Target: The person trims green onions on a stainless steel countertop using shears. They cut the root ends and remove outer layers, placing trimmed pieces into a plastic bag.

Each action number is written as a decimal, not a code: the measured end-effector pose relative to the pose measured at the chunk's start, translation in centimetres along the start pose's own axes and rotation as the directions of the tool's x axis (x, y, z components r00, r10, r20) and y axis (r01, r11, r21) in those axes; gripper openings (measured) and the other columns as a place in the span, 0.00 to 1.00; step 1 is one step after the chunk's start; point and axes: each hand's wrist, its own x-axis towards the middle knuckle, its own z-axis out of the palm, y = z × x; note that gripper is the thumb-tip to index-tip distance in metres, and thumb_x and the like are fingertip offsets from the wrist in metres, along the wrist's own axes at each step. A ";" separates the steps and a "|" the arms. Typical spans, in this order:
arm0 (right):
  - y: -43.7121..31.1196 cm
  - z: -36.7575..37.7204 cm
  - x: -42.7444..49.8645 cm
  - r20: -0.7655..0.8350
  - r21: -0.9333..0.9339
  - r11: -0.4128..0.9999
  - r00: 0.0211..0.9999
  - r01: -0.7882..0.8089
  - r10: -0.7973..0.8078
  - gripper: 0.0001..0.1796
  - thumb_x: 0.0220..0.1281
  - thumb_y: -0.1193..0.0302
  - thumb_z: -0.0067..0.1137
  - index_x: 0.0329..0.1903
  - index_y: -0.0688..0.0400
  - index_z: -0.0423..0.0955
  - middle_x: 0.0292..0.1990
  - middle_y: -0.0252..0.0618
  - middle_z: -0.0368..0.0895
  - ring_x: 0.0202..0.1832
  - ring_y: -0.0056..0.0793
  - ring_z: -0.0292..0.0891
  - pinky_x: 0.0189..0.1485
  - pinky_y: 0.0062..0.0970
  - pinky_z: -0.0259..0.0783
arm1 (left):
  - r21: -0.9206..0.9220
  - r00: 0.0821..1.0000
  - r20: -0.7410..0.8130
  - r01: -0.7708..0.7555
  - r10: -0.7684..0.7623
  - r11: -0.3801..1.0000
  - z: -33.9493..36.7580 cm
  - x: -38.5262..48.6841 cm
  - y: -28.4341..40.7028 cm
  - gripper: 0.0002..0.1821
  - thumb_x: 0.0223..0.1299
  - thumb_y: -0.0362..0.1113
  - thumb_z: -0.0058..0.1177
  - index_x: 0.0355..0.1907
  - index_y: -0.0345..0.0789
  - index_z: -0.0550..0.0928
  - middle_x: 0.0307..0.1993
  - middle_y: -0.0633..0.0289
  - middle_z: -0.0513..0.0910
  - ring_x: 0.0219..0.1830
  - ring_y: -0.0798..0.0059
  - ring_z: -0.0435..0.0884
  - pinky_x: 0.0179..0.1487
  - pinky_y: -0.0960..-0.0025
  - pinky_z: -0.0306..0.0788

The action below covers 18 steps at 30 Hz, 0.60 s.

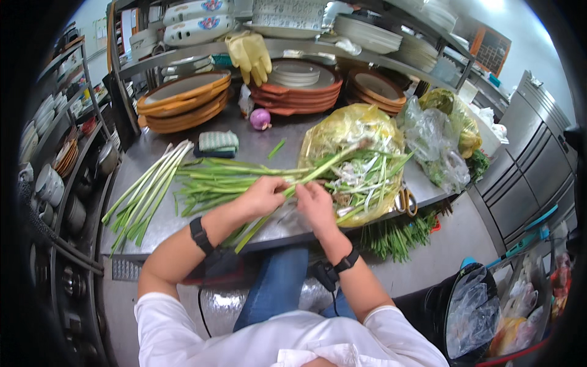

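Observation:
A long green allium stalk (328, 169) lies slantwise across both hands, its root end over a yellow plastic bag. My left hand (266, 196) grips it, and my right hand (315, 204) pinches it just beside the left. Under and left of the hands, a bundle of uncleaned-looking green stalks (206, 176) rests on the steel table (156, 241). Farther left lies a separate group of stalks with clean white ends (158, 181). To the right, the yellow plastic bag (316, 137) is spread under peelings, roots and leaf scraps (362, 172).
Scissors (406, 202) lie at the table's right edge. A purple onion (260, 119), folded cloth (218, 142) and stacked orange dishes (183, 103) stand behind. Rubber gloves (250, 57) hang from the shelf. Below right are more greens (394, 236) and a lined bin (472, 316).

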 end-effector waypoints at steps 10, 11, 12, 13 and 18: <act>-0.5 -1.3 -0.7 0.137 0.148 0.970 0.976 -0.191 0.171 0.10 0.67 0.67 0.56 0.32 0.61 0.77 0.23 0.32 0.78 0.18 0.15 0.66 0.19 0.14 0.57 | -0.253 0.954 0.179 0.281 -0.241 0.926 0.9 -0.6 2.7 0.17 0.61 0.21 0.44 0.53 0.24 0.68 0.30 0.58 0.79 0.29 0.75 0.80 0.33 0.73 0.76; -0.6 -1.5 -0.7 0.144 0.124 0.974 0.974 -0.190 0.172 0.11 0.67 0.67 0.55 0.32 0.61 0.77 0.23 0.33 0.78 0.18 0.15 0.66 0.19 0.14 0.57 | -0.258 0.941 0.192 0.321 -0.277 0.911 0.8 -0.5 2.8 0.16 0.62 0.21 0.44 0.54 0.24 0.67 0.30 0.58 0.79 0.29 0.75 0.80 0.33 0.73 0.76; -0.7 -1.7 -0.7 0.152 0.099 0.977 0.973 -0.189 0.173 0.11 0.68 0.67 0.54 0.32 0.61 0.77 0.23 0.34 0.79 0.18 0.16 0.66 0.19 0.15 0.58 | -0.257 0.943 0.204 0.311 -0.263 0.915 0.7 -0.5 2.9 0.14 0.64 0.22 0.42 0.52 0.23 0.68 0.31 0.57 0.79 0.29 0.74 0.81 0.33 0.71 0.78; -0.9 -1.9 -0.6 0.143 0.109 0.972 0.971 -0.210 0.193 0.11 0.68 0.67 0.53 0.32 0.61 0.77 0.24 0.35 0.79 0.18 0.16 0.67 0.19 0.15 0.58 | -0.219 0.945 0.204 0.297 -0.254 0.930 0.6 -0.4 3.0 0.14 0.64 0.22 0.41 0.52 0.24 0.69 0.31 0.57 0.79 0.29 0.74 0.81 0.33 0.72 0.78; -1.8 -2.6 -0.1 0.075 0.234 0.939 0.968 -0.252 0.241 0.12 0.70 0.68 0.50 0.35 0.63 0.76 0.27 0.38 0.81 0.19 0.17 0.69 0.19 0.15 0.61 | -0.106 0.963 0.208 0.198 -0.173 0.974 0.2 -0.3 3.5 0.12 0.65 0.23 0.41 0.51 0.26 0.72 0.33 0.59 0.79 0.29 0.79 0.78 0.31 0.76 0.74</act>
